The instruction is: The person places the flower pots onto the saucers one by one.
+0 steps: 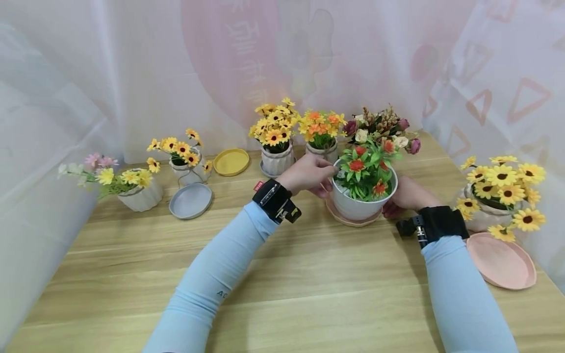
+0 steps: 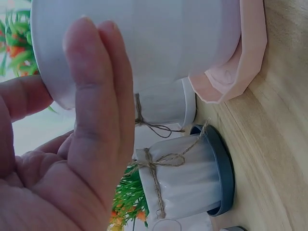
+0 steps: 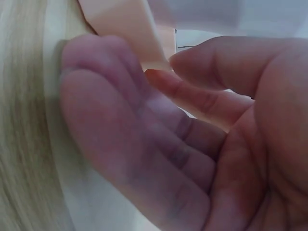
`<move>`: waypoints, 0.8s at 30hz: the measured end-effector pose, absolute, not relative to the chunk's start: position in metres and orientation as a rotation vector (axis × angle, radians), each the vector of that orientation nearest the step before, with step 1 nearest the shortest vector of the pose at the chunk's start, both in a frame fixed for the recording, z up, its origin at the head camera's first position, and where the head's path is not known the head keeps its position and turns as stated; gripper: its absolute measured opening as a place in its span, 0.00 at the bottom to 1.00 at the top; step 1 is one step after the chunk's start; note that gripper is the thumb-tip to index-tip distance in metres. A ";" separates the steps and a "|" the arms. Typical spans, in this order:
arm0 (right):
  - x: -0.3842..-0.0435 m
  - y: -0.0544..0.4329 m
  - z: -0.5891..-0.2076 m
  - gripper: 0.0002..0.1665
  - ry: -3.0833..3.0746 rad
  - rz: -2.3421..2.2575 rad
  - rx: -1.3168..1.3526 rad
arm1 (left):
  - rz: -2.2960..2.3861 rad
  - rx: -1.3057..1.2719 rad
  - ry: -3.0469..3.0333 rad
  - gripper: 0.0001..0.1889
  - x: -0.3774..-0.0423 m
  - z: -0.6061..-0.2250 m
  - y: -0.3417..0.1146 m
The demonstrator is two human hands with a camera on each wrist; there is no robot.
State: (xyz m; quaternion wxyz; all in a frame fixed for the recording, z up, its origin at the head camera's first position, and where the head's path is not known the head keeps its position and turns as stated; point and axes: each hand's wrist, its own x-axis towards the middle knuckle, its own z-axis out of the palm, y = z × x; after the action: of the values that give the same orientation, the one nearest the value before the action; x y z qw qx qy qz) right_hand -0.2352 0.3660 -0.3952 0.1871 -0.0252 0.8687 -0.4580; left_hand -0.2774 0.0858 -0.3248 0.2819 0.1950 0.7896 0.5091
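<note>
A white flowerpot [image 1: 358, 209] with a green plant and red flowers stands in a pink saucer [image 1: 353, 223], right of the table's middle. My left hand [image 1: 306, 175] pinches the pot's rim. In the left wrist view its thumb is at the rim and straight fingers [image 2: 98, 91] lie along the outer wall. On the pot's other side, low by the table, is my right hand [image 1: 408, 193]. The right wrist view shows its thumb and a fingertip pinching the edge of the saucer [image 3: 125, 31], with the other fingers curled beneath and beside it.
Behind the pot stand sunflowers [image 1: 275, 122], orange flowers [image 1: 320, 125] and a rose bouquet [image 1: 381, 127]. Two potted plants, a grey saucer [image 1: 191, 201] and a yellow saucer [image 1: 231, 162] are at left. At right are potted sunflowers [image 1: 503, 184] and another pink saucer [image 1: 500, 262]. Curtains hang behind.
</note>
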 end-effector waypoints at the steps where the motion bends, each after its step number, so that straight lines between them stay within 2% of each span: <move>1: -0.235 0.366 -0.394 0.14 2.449 -1.291 -0.078 | 1.362 0.529 2.114 0.17 -0.277 -0.325 0.086; 8: -0.233 0.366 -0.392 0.11 2.436 -1.293 -0.080 | 1.344 0.551 2.125 0.19 -0.275 -0.325 0.086; 19: -0.231 0.364 -0.393 0.12 2.414 -1.305 -0.059 | 1.345 0.548 2.112 0.19 -0.272 -0.325 0.082; 24: -0.230 0.365 -0.389 0.16 2.435 -1.324 -0.078 | 1.351 0.557 2.133 0.23 -0.272 -0.320 0.075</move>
State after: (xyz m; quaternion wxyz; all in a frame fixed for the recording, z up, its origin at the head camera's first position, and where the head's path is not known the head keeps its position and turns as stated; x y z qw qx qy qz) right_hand -0.2296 0.3655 -0.3891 0.1834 -0.0275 0.8632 -0.4695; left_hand -0.2722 0.0747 -0.3201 0.2744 0.2070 0.7933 0.5025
